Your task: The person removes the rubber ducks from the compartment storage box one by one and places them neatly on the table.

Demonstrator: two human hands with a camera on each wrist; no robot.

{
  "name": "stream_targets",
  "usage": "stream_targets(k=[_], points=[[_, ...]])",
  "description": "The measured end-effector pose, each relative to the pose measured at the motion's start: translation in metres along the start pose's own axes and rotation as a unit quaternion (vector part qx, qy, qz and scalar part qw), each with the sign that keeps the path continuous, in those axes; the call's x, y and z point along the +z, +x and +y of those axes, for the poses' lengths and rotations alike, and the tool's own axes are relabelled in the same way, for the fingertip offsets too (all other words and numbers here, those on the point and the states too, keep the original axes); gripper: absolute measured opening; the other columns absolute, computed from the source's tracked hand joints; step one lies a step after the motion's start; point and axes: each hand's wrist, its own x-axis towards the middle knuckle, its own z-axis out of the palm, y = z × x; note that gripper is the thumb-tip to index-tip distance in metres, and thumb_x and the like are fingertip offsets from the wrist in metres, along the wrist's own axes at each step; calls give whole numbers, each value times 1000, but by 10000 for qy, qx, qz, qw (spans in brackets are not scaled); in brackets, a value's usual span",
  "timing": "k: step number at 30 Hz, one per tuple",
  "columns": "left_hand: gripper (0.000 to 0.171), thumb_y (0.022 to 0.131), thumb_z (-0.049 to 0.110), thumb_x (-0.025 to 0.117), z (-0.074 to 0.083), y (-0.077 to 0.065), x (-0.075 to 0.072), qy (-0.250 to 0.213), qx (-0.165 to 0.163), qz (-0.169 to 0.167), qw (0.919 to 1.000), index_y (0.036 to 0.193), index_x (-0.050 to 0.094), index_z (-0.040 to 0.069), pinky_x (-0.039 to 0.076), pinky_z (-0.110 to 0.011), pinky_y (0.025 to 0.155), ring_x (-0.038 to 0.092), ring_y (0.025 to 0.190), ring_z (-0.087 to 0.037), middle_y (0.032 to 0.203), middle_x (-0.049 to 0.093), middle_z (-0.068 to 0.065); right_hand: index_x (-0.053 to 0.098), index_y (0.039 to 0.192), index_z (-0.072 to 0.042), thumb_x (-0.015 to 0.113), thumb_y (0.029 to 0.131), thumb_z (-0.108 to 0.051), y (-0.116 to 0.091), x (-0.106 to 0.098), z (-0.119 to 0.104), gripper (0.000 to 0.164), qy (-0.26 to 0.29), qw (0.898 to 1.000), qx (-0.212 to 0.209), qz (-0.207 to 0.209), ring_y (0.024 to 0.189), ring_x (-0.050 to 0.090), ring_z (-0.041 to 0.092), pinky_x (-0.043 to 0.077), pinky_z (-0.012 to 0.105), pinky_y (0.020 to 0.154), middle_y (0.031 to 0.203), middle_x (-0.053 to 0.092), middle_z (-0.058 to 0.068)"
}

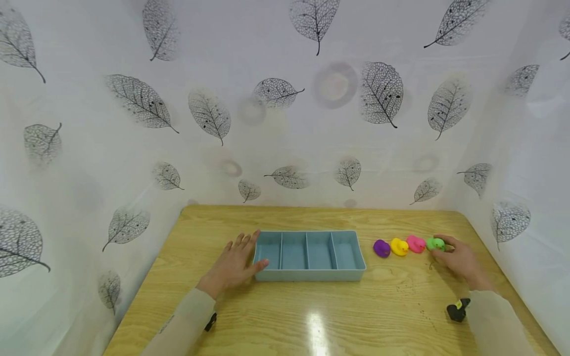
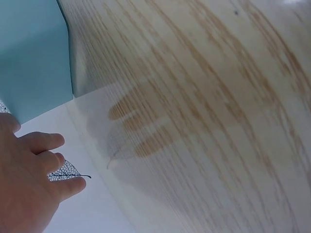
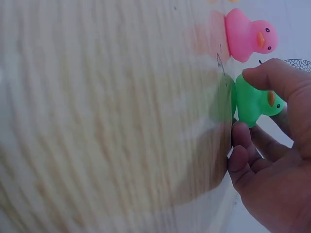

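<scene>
At the right end of a row of toy ducks, my right hand (image 1: 458, 259) has its thumb and fingers around a green rubber duck (image 3: 249, 99), pinching it low over the table. Its beak and one eye show beside the thumb in the right wrist view. My left hand (image 1: 233, 264) rests against the left end of a blue-grey divided box (image 1: 309, 275), thumb over the near left rim and forefinger at the far corner. The other fingers stretch out loosely, as the left wrist view shows. No duck lies in the box's compartments.
Left of the green duck stand a pink duck (image 1: 416, 244), a yellow duck (image 1: 399, 246) and a purple duck (image 1: 381, 248). All are right of the box on the wooden table (image 1: 276, 316). A white leaf-print sheet (image 1: 285, 138) hangs behind and at both sides.
</scene>
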Motion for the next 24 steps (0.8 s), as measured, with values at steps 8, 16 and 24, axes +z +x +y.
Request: stream_targets(k=[8,16,24], points=[[92,104,68,47,0,0,0,-10,-3,14,10000,172,5,21,18,-70,127,17,162,-44,171,29,-23,56,142,9,72,100,-25,0,4,1,56,-80,9996,-129,224,108,63,52,49,34,75,132,58,46],[92,104,68,47,1,0,-1,-17,-17,4,10000,172,4,22,18,-71,127,18,162,-44,171,28,-22,57,142,7,72,100,-25,0,5,2,56,-128,9994,-151,278,90,61,22,47,30,71,128,62,42],[93,104,68,47,2,0,-1,-3,-30,9,10000,172,8,19,19,-71,127,18,162,-45,171,29,-23,53,145,9,68,103,-29,2,5,2,59,-122,9997,-124,176,106,64,48,54,48,81,136,54,47]])
